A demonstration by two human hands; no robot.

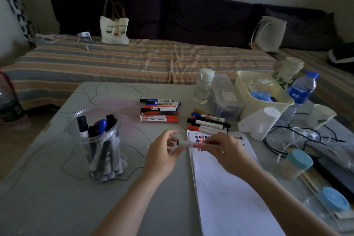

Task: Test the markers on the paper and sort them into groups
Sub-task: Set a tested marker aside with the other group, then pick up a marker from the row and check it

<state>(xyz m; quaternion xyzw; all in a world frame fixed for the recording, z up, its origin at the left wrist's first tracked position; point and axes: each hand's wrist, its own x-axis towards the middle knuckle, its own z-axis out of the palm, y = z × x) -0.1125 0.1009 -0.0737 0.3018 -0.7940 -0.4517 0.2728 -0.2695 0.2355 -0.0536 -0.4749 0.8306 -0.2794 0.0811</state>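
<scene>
Both hands pinch one white-barrelled marker (184, 143) level over the scribbled top of the white paper sheet (226, 178): left hand (162, 156) at the cap end, right hand (225, 152) on the barrel, likely capping or uncapping. Sorted marker piles (160, 111) lie beyond.

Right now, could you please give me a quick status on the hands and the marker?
Left hand and right hand both grip white-barrelled marker. Held over white paper sheet. Nothing in the way.
</scene>
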